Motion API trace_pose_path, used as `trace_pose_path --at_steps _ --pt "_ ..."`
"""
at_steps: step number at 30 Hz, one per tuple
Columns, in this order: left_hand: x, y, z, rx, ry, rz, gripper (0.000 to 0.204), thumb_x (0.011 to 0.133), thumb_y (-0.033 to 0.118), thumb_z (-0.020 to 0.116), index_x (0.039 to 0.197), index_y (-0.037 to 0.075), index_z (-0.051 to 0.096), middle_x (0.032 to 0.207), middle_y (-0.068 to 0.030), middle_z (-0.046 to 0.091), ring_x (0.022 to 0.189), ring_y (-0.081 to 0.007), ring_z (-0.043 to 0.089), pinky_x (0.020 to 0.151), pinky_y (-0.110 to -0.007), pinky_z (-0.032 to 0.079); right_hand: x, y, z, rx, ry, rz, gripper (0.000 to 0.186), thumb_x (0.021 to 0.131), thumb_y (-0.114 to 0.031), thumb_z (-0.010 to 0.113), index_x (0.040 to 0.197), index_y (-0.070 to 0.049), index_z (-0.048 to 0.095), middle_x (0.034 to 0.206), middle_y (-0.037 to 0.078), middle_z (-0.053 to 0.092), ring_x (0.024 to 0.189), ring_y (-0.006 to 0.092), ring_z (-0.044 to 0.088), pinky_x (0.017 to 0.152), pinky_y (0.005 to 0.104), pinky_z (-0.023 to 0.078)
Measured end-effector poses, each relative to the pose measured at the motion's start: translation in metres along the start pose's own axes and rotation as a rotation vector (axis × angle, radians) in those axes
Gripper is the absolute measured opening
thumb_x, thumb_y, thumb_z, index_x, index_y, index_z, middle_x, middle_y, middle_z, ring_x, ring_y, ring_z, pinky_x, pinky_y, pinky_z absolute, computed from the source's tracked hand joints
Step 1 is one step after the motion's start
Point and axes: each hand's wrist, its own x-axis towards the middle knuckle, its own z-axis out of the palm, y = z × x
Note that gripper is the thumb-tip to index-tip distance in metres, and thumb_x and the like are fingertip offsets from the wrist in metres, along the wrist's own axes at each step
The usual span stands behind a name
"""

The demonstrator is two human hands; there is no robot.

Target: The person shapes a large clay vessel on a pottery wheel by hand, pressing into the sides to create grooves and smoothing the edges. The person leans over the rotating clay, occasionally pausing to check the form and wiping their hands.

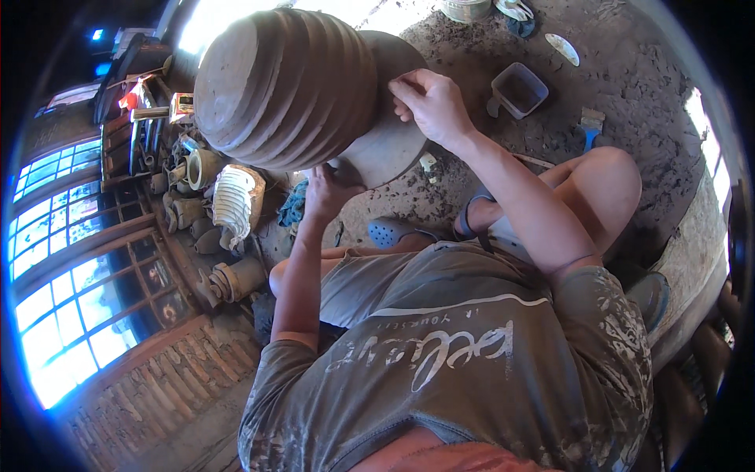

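A large ribbed clay pot (287, 90), dark grey-brown, rests on a round flat board (391, 153) in front of me. Its ridges run in bands around the wall. My left hand (329, 195) is at the near edge of the board, close under the pot; its thumb is spread along the board and some fingertips are hidden. Over the right part of the board, beside the pot wall, my right hand (431, 102) is closed in a pinch. Whatever those fingertips hold, if anything, is too small to make out.
To the right, a square plastic tub (519, 90) and a blue-handled brush (591, 128) lie on the clay-spattered ground. Several clay vessels (203, 169) and a white ribbed piece (237, 197) stand at left, near a blue cloth (293, 204). Windows (79, 315) line the left wall.
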Motion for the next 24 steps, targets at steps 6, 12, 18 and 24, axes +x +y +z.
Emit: trace_pose_path --at_steps 6,12,18,24 --pt "0.012 -0.021 -0.019 0.0 -0.131 -0.009 0.114 0.063 0.04 0.099 0.154 0.0 0.042 0.143 -0.0264 0.056 0.138 -0.043 0.052 0.11 -0.05 0.05 0.004 0.01 0.004 -0.038 0.06 -0.159 0.025 0.102 -0.017 0.073 0.113 0.005 0.073 0.094 0.009 0.077 0.079 0.0125 0.071 0.068 0.0286 0.058" --pt "0.021 -0.031 -0.034 0.033 -0.196 -0.024 0.121 0.06 0.044 0.1 0.159 0.008 0.042 0.154 -0.0258 0.053 0.144 -0.0444 0.048 0.119 -0.049 0.042 0.012 0.003 0.007 0.179 0.065 0.099 0.025 0.1 -0.021 0.077 0.112 0.001 0.074 0.101 0.007 0.076 0.084 0.0125 0.071 0.069 0.0261 0.056" --pt "0.021 -0.035 -0.035 0.034 -0.18 0.047 0.118 0.061 0.044 0.099 0.158 0.007 0.043 0.154 -0.0254 0.053 0.144 -0.0446 0.048 0.119 -0.05 0.041 0.021 -0.01 0.016 0.329 0.072 0.226 0.019 0.097 -0.019 0.079 0.108 -0.004 0.075 0.095 0.003 0.076 0.087 0.0114 0.07 0.075 0.0265 0.055" --pt "0.018 -0.027 -0.03 0.021 -0.21 -0.056 0.114 0.059 0.04 0.1 0.153 0.005 0.047 0.15 -0.0229 0.056 0.141 -0.0402 0.052 0.116 -0.048 0.045 0.024 -0.008 0.016 0.366 0.065 0.244 0.014 0.096 -0.018 0.08 0.105 -0.009 0.076 0.095 0.001 0.076 0.086 0.0112 0.07 0.079 0.0282 0.054"
